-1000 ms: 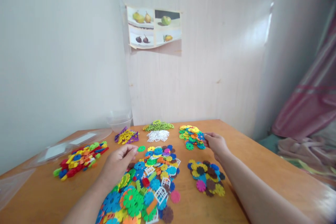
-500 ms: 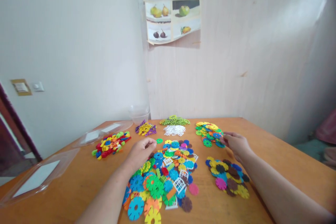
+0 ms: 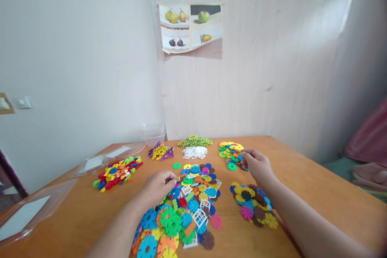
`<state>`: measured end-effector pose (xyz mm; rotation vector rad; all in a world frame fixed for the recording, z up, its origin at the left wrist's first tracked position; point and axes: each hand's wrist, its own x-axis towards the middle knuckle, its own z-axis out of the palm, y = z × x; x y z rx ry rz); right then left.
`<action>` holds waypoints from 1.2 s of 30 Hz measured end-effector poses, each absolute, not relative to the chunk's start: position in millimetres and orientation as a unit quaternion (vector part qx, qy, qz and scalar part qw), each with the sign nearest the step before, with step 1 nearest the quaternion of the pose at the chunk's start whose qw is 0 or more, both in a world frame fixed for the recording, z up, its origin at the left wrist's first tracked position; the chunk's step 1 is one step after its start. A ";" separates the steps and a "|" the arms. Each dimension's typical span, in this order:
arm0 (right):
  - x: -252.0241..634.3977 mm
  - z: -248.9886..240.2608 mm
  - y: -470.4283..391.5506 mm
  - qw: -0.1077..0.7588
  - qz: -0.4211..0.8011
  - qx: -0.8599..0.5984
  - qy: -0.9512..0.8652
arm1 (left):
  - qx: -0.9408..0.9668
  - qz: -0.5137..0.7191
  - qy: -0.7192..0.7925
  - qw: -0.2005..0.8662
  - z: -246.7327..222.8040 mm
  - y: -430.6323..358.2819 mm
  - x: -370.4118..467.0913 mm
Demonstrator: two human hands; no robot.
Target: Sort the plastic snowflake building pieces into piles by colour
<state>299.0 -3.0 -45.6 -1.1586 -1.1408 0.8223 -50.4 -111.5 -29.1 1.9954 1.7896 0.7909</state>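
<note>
My left hand [image 3: 161,185] is over the upper left edge of the big mixed pile [image 3: 193,205] of notched discs, bricks and white window pieces. Its fingers are pinched, with a small orange piece showing at the tips. At the right, my right hand [image 3: 255,163] reaches the near right side of a pile of yellow, green and blue discs [image 3: 231,151]. Its fingers are curled together, and whatever is between them is hidden. Below that hand lies a pile of brown, yellow and blue discs [image 3: 254,205]. One green disc [image 3: 176,165] lies alone above the mixed pile.
Red and yellow bricks [image 3: 119,172] are heaped at the left, beside clear lids [image 3: 60,189]. Purple and yellow pieces [image 3: 161,151], white pieces [image 3: 195,152] and green pieces [image 3: 195,141] lie at the back, near a clear bowl [image 3: 153,134].
The view has turned slightly right. My left hand has come lower over the mixed pile, and an orange piece now shows at its fingertips. My right hand stays by the back right disc pile.
</note>
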 end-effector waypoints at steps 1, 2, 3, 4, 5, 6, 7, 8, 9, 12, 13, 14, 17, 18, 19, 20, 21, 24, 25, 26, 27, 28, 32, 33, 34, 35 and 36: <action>293.9 -43.8 -8.0 0.605 0.348 -0.499 -0.514 | 0.706 0.285 0.629 0.158 -27.7 -111.7 -49.6; 288.7 -42.1 -13.4 0.595 0.335 -0.496 -0.536 | 0.708 0.297 0.626 0.141 -26.1 -112.1 -48.8; 283.5 -40.4 -19.3 0.582 0.318 -0.494 -0.562 | 0.708 0.312 0.621 0.126 -24.4 -112.7 -47.8; 278.1 -38.8 -25.7 0.567 0.299 -0.490 -0.590 | 0.707 0.329 0.615 0.116 -22.5 -113.4 -46.7; 272.6 -37.2 -32.7 0.553 0.280 -0.481 -0.619 | 0.704 0.346 0.610 0.114 -20.7 -114.4 -45.2; 267.1 -35.8 -40.0 0.541 0.261 -0.470 -0.647 | 0.699 0.362 0.604 0.121 -18.8 -115.5 -43.4; 261.5 -34.4 -47.8 0.530 0.243 -0.455 -0.673 | 0.694 0.374 0.600 0.137 -17.2 -116.8 -41.3; 256.0 -33.2 -55.7 0.519 0.226 -0.437 -0.699 | 0.687 0.384 0.596 0.159 -15.8 -118.3 -38.8; 250.6 -32.2 -63.7 0.506 0.213 -0.420 -0.723 | 0.680 0.393 0.591 0.185 -14.8 -119.9 -36.1; 236.3 -30.5 -85.7 0.445 0.200 -0.362 -0.795 | 0.665 0.412 0.562 0.268 -13.6 -124.8 -26.7; 232.5 -30.3 -92.0 0.424 0.202 -0.347 -0.812 | 0.664 0.414 0.550 0.294 -13.8 -126.4 -23.5; 229.3 -29.9 -97.5 0.407 0.206 -0.337 -0.823 | 0.664 0.412 0.537 0.317 -14.1 -128.0 -20.4; 222.7 -28.0 -109.8 0.387 0.234 -0.326 -0.830 | 0.672 0.398 0.502 0.371 -15.9 -132.1 -12.6; 221.0 -27.1 -112.8 0.384 0.249 -0.322 -0.828 | 0.674 0.393 0.493 0.385 -16.7 -133.2 -10.5; 219.4 -26.4 -115.2 0.380 0.267 -0.316 -0.827 | 0.676 0.388 0.484 0.398 -17.5 -134.2 -8.7; 217.7 -25.9 -117.0 0.376 0.288 -0.311 -0.824 | 0.677 0.383 0.477 0.410 -18.4 -135.0 -7.1; 215.9 -25.8 -118.2 0.371 0.312 -0.308 -0.818 | 0.678 0.378 0.470 0.420 -19.3 -135.6 -5.6; 211.0 -28.2 -116.4 0.369 0.382 -0.319 -0.785 | 0.680 0.364 0.465 0.435 -21.2 -136.5 -2.1; 210.2 -29.6 -113.4 0.374 0.399 -0.326 -0.771 | 0.681 0.363 0.465 0.434 -21.4 -136.5 -1.3; 210.5 -31.0 -109.0 0.382 0.412 -0.332 -0.758 | 0.681 0.366 0.465 0.431 -21.4 -136.3 -0.9; 212.1 -32.3 -103.0 0.393 0.422 -0.338 -0.744 | 0.680 0.375 0.465 0.426 -21.1 -136.0 -0.8; 215.2 -33.2 -95.5 0.410 0.428 -0.347 -0.727 | 0.676 0.388 0.466 0.419 -20.3 -135.6 -1.3; 244.0 -33.6 -55.2 0.497 0.420 -0.417 -0.634 | 0.645 0.430 0.517 0.363 -13.8 -132.6 -8.7; 254.3 -33.7 -44.2 0.518 0.409 -0.440 -0.609 | 0.634 0.437 0.536 0.346 -11.9 -131.6 -11.9; 265.1 -34.3 -33.7 0.534 0.398 -0.463 -0.585 | 0.622 0.446 0.551 0.333 -10.3 -130.5 -15.4; 275.9 -35.6 -23.8 0.544 0.391 -0.484 -0.562 | 0.610 0.457 0.562 0.323 -9.2 -129.2 -19.1; 286.2 -37.6 -14.9 0.555 0.381 -0.504 -0.541 | 0.598 0.468 0.568 0.317 -8.6 -127.8 -23.0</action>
